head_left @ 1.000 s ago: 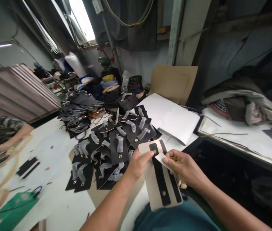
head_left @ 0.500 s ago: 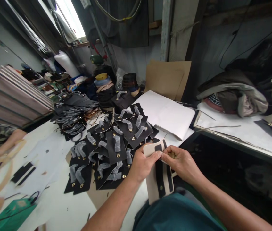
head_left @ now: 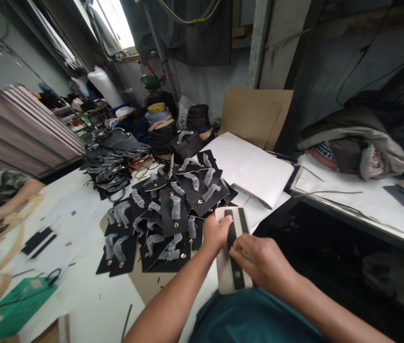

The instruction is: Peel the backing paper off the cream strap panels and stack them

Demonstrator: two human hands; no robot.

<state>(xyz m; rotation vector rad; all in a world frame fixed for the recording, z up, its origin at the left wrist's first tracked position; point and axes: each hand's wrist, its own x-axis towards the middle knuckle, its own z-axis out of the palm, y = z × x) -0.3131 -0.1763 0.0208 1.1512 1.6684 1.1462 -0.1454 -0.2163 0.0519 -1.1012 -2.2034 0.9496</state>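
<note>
A beige panel (head_left: 223, 274) with rounded corners lies over my lap, two black strips running along its length and a round metal stud near the lower end of one strip. My left hand (head_left: 215, 233) grips its upper left edge, the thumb pressing on top of the black strip (head_left: 238, 267). Over the middle of the panel, my right hand (head_left: 261, 255) is closed, its fingers curled against that strip; whatever is inside them is hidden. Just left of my hands, black leather panels (head_left: 169, 226) with plastic-wrapped handles and gold fittings lie in an overlapping heap.
A white board (head_left: 255, 166) and brown card sheets (head_left: 257, 114) stand behind the heap. Farther left are wrapped black pieces (head_left: 116, 152), a green box (head_left: 18, 302) and another person's arm (head_left: 19, 200). At right, a folded jacket (head_left: 359, 140) rests on a side table.
My right hand has moved from the panel's top down to its middle. The left thumb now presses on the strip, and the panel has turned to face me more squarely.
</note>
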